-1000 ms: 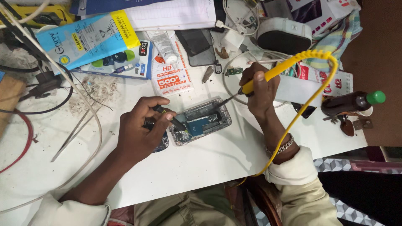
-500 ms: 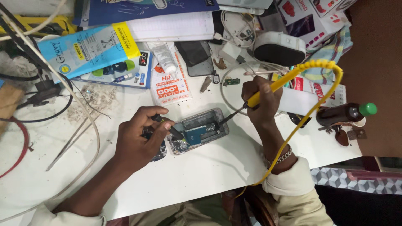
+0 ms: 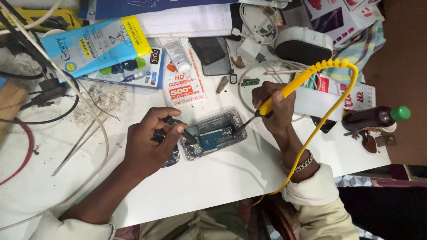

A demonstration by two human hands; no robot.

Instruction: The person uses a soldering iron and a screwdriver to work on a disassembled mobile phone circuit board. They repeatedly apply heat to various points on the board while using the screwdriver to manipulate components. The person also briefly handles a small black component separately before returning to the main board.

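Observation:
An opened phone with a blue circuit board showing lies on the white table. My right hand grips a yellow-handled soldering iron, its dark tip touching the phone's right side; its yellow cable loops past my wrist. My left hand holds thin black tweezers, their tip resting on the phone's left part. A dark phone piece lies under that hand.
Blue accessory packages, a white-and-red packet, a dark phone, a grey device, a small green board and a brown bottle with a green cap crowd the table. Cables and wire scraps lie at the left.
The view has shifted slightly. Both hands stay at the opened phone, with the iron's tip and the tweezers still on it.

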